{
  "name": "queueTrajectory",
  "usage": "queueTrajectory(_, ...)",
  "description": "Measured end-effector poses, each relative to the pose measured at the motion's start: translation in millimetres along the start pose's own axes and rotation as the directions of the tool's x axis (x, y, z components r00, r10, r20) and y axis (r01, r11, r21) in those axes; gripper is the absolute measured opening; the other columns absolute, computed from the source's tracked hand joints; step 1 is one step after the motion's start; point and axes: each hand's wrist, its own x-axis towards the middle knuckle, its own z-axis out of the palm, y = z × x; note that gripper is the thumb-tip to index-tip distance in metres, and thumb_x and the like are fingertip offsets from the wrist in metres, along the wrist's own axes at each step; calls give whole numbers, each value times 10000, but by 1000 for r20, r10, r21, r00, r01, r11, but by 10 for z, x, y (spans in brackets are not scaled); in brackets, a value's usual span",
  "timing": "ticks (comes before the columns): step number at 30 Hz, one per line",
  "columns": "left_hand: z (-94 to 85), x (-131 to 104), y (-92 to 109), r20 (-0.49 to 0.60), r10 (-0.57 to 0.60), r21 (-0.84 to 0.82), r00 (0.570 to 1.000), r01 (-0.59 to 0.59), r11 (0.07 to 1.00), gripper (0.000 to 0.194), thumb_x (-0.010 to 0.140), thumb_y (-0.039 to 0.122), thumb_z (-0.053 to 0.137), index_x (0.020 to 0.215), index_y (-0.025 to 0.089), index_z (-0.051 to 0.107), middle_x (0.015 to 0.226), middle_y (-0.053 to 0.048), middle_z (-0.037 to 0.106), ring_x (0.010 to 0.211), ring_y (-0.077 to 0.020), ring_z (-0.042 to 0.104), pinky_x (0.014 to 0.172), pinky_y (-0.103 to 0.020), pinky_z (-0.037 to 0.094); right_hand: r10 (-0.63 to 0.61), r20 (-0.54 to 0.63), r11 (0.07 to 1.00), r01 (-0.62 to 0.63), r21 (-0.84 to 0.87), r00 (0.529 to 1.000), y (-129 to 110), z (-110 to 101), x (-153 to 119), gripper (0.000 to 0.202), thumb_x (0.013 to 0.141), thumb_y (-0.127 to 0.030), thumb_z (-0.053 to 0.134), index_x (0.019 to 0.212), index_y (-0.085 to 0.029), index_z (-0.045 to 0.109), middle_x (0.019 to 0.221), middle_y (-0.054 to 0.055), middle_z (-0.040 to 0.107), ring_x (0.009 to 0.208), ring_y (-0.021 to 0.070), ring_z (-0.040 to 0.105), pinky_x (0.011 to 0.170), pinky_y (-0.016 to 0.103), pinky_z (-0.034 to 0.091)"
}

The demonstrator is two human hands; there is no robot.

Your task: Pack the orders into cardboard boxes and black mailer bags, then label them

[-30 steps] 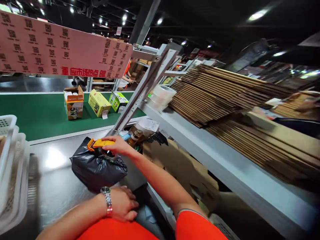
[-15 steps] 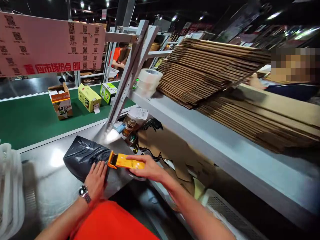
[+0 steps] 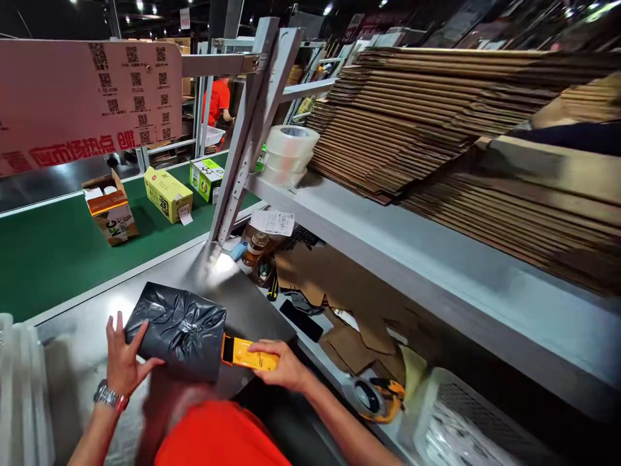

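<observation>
I have the black package (image 3: 177, 330) lying on the near part of the metal bench (image 3: 252, 301), with my left hand (image 3: 123, 367) open, fingers spread at its left edge, and my right hand (image 3: 286, 366) gripping a yellow tape dispenser (image 3: 255, 355), front end at the package's right edge. Beyond the bench, I see a green belt (image 3: 58, 252) carrying an opened orange carton (image 3: 113, 219), a yellow carton (image 3: 167, 195) and a green carton (image 3: 206, 180). To the right, I have clear tape rolls (image 3: 287, 158) on a grey shelf (image 3: 369, 223) beside stacked flattened cardboard (image 3: 412, 120), and a second dispenser (image 3: 388, 409) lower down, near right.
</observation>
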Motion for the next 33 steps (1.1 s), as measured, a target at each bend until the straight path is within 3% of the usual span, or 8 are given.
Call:
queueTrajectory(4, 126, 445, -212, 34, 9, -172, 999, -3, 985, 927, 744, 670, 918, 1544, 294, 639, 1703, -197, 463, 1463, -476, 568, 1198, -664, 530, 100, -54, 964, -83, 252, 994, 120, -159, 182, 389, 483, -176, 902, 871, -196, 902, 855, 99, 788, 667, 213, 667, 606, 325, 522)
queueTrajectory(9, 389, 1375, -45, 191, -136, -124, 972, 162, 979, 908, 750, 710, 886, 1450, 165, 693, 1517, -230, 635, 1380, -437, 631, 1202, -556, 528, 271, -54, 799, -193, 569, 961, 291, -371, 580, 454, 527, -215, 896, 975, -150, 863, 807, 63, 790, 521, 110, 550, 519, 263, 450)
queueTrajectory(15, 891, 2484, 33, 438, -352, 162, 827, 313, 936, 772, 828, 746, 786, 1352, 185, 703, 1421, -184, 673, 1268, -399, 679, 1128, -477, 531, 413, -76, 556, -185, 810, 907, 550, -251, 986, 359, 801, -246, 719, 1141, -134, 752, 554, -75, 565, 465, 87, 443, 501, 229, 361)
queueTrajectory(19, 1168, 2626, -188, 594, -475, 300, 649, 369, 880, 871, 857, 765, 723, 1448, 133, 615, 1533, -228, 585, 1311, -405, 667, 1123, -452, 522, 515, -34, 397, -203, 895, 857, 644, 0, 1379, 206, 886, -279, 702, 1058, -168, 698, 518, -121, 445, 465, 77, 373, 505, 203, 364)
queueTrajectory(23, 1260, 2461, -409, 542, -534, 330, 650, 419, 846, 893, 898, 783, 644, 1487, 116, 567, 1544, -250, 560, 1387, -393, 633, 1178, -444, 491, 560, 45, 288, -245, 926, 827, 709, 30, 1600, 157, 916, -338, 678, 918, -182, 657, 509, -115, 432, 472, 75, 372, 531, 213, 403)
queueTrajectory(25, 1273, 2406, -451, 525, -538, 340, 659, 418, 843, 927, 890, 792, 647, 1500, 100, 561, 1538, -265, 557, 1421, -419, 606, 1199, -473, 477, 568, 59, 258, -245, 935, 821, 762, -33, 1394, 184, 866, -360, 725, 916, -194, 661, 511, -113, 434, 472, 73, 360, 509, 204, 359)
queueTrajectory(28, 1295, 2396, -454, 524, -537, 322, 661, 431, 843, 969, 874, 784, 682, 1514, 70, 544, 1531, -281, 546, 1434, -439, 593, 1219, -496, 465, 576, 94, 239, -277, 931, 812, 845, 5, 649, 292, 702, -373, 841, 906, -218, 702, 488, -115, 401, 443, 76, 294, 444, 224, 263)
queueTrajectory(33, 1306, 2429, -408, 528, -560, 284, 638, 489, 825, 969, 833, 779, 730, 1476, 75, 557, 1559, -285, 505, 1403, -415, 618, 1242, -456, 451, 536, 287, 229, -464, 856, 794, 911, 658, -441, 400, 634, -482, 880, 993, -318, 816, 529, -65, 453, 413, 100, 263, 436, 299, 243)
